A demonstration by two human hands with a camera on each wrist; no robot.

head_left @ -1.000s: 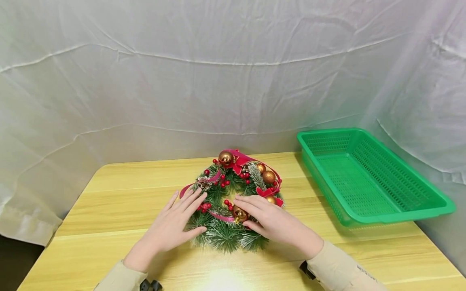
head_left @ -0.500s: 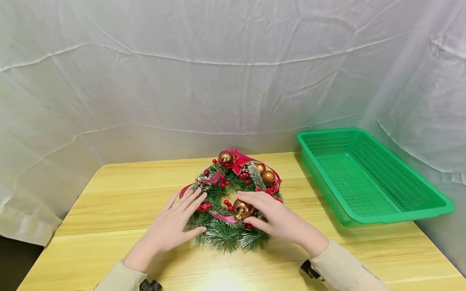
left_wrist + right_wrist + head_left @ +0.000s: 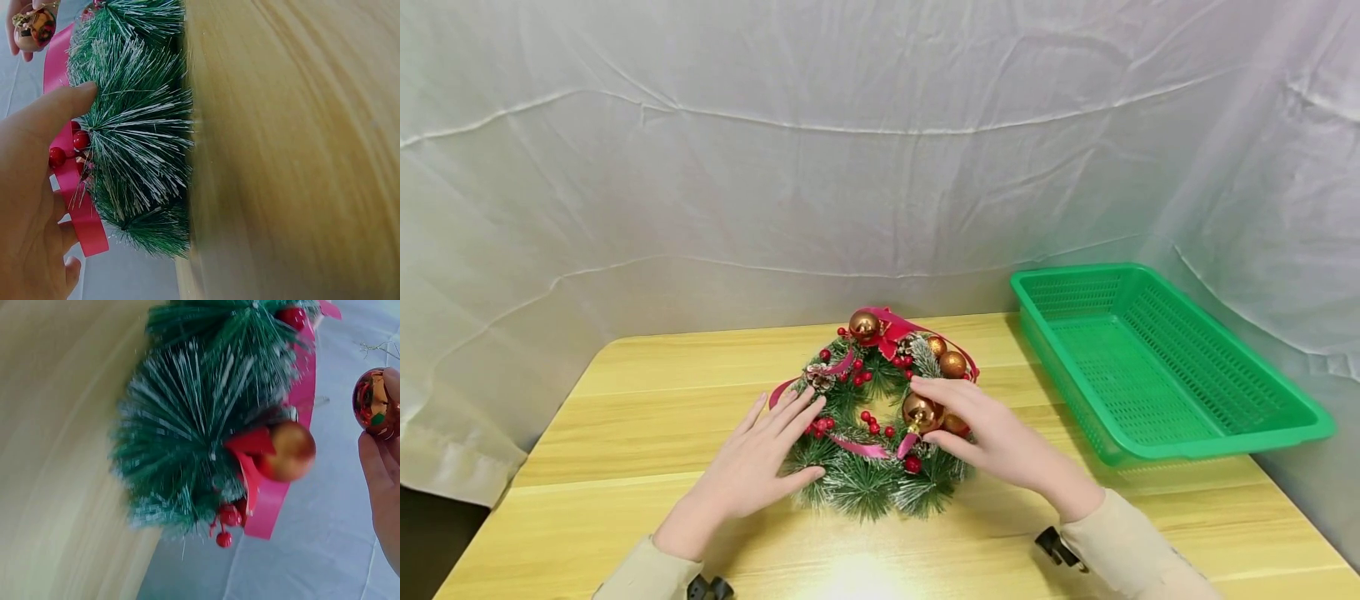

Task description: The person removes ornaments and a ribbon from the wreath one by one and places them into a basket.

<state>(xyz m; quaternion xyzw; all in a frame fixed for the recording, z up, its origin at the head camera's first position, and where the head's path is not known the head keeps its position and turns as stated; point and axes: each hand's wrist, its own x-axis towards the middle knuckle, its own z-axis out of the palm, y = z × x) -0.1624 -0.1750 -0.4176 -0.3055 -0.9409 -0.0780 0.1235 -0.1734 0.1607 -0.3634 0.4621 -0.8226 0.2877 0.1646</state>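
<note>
A green frosted Christmas wreath (image 3: 863,492) lies on the wooden table, trimmed with red berries, pine cones, bows and a pink ribbon (image 3: 87,231). My left hand (image 3: 763,462) rests on its left side, fingers spread and fairly straight; in the left wrist view the thumb touches the greenery. Above the wreath's right side, my right hand (image 3: 996,437) pinches a shiny copper Christmas bauble (image 3: 922,410) between thumb and fingers. In the right wrist view that bauble (image 3: 373,403) is held apart from the wreath, with a fine gold thread at its cap.
A green perforated plastic basket (image 3: 1225,442) stands to the right on the table (image 3: 647,400). Other baubles sit on the wreath, one shiny (image 3: 864,325) at the back and a glittery one (image 3: 952,364) at right. Pale grey cloth (image 3: 880,208) hangs behind.
My right hand has moved right with the bauble, from near the wreath's front middle to over its right side. More berries and ribbon now show there. The left hand has stayed put.
</note>
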